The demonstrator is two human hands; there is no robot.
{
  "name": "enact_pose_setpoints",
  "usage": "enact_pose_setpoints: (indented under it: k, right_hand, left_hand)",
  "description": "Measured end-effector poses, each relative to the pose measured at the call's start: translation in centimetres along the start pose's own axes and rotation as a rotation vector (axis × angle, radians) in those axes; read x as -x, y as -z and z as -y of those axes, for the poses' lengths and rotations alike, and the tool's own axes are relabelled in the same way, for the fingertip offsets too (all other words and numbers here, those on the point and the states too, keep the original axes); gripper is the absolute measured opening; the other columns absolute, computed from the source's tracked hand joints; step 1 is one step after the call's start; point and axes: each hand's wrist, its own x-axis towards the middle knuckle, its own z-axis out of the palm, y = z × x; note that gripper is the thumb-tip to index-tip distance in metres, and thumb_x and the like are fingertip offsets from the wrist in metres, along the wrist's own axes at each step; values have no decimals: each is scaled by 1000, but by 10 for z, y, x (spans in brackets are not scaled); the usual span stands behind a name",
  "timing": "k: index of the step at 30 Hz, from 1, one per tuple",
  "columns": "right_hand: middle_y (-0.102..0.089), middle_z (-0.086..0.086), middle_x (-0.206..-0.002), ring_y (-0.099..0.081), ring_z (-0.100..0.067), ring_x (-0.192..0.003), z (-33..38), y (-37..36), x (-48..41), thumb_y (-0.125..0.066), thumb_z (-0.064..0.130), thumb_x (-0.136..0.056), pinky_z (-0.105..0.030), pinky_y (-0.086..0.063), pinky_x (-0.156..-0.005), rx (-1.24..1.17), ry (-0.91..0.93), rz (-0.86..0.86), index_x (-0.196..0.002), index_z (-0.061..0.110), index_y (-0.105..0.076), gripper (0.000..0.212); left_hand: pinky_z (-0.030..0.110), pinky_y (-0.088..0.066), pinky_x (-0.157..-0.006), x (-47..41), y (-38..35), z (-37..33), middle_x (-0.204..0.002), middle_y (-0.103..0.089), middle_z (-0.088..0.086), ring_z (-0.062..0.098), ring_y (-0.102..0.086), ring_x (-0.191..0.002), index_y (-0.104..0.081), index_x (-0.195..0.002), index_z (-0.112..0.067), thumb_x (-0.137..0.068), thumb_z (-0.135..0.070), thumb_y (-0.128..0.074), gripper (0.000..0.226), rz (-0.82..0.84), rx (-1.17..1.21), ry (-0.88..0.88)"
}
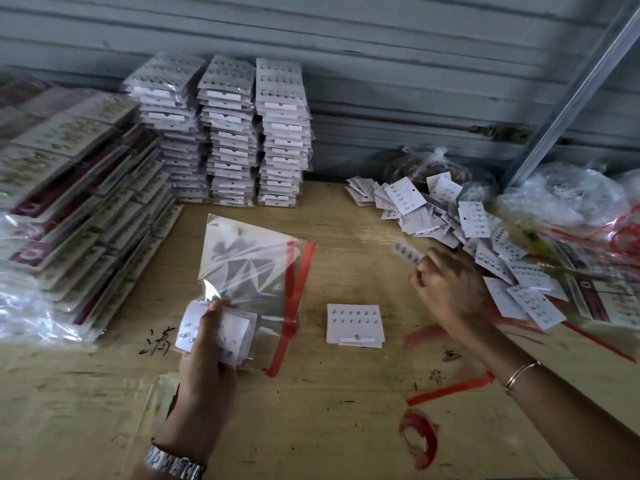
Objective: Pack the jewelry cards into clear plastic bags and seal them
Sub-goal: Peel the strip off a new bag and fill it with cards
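The left hand (207,355) grips a small stack of jewelry cards (239,327) at the near end of a clear bag (242,261) edged with a red strip. Centre: a single card (355,323) lies flat on the table (346,420). The right hand (450,292) pinches a blurred card (405,252) beside the loose pile (478,223).

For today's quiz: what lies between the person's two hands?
A few white jewelry cards and the clear bag's red strip, in the head view.

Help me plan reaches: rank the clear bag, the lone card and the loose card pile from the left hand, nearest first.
1. Clear bag, right at the left hand.
2. Lone card, mid-table to its right.
3. Loose card pile, far right.
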Motion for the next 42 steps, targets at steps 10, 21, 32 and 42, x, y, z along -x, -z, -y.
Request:
enact_pose_setpoints:
  k: [10, 21, 32, 42]
  right_hand:
    - [-72, -1, -89, -65, -19, -82, 31, 14, 10, -84, 19, -75, -29, -54, -59, -72, -46, 342, -83, 13, -77, 12]
    - [-66, -1, -116, -62, -19, -105, 4, -4, -19, -78, 35, -81, -34, -51, -87, -485, -152, 575, -109, 14, -61, 39]
    - [-64, -4, -119, -62, -17, -109, 6, -3, -14, -82, 29, -73, -35, -52, -95, -600, -130, 561, -114, 11, -63, 49]
    - [-53, 28, -118, -46, 14, -111, 54, 49, -11, -82, 51, -64, -7, -43, -86, -952, 19, 765, -115, 42, -52, 60]
  left_hand:
    - [27, -47, -54, 6, -9, -9, -114, -53, 22, 26, -57, -80, -48, -138, -4, -98, -33, -52, 49, -36, 119, 52]
    - [55, -40, -105, 8, -13, -13, -138, -51, 28, 47, -48, -126, -45, -142, -3, -99, -26, -53, 49, -102, 216, 49]
    - [39, -54, -80, 9, -13, -11, -121, -58, 19, 36, -56, -109, -50, -136, -5, -98, -26, -54, 43, -98, 232, 46]
    - [57, -40, -101, 8, -11, -9, -124, -55, 27, 41, -52, -113, -55, -123, -15, -98, -26, -56, 28, -100, 238, 87]
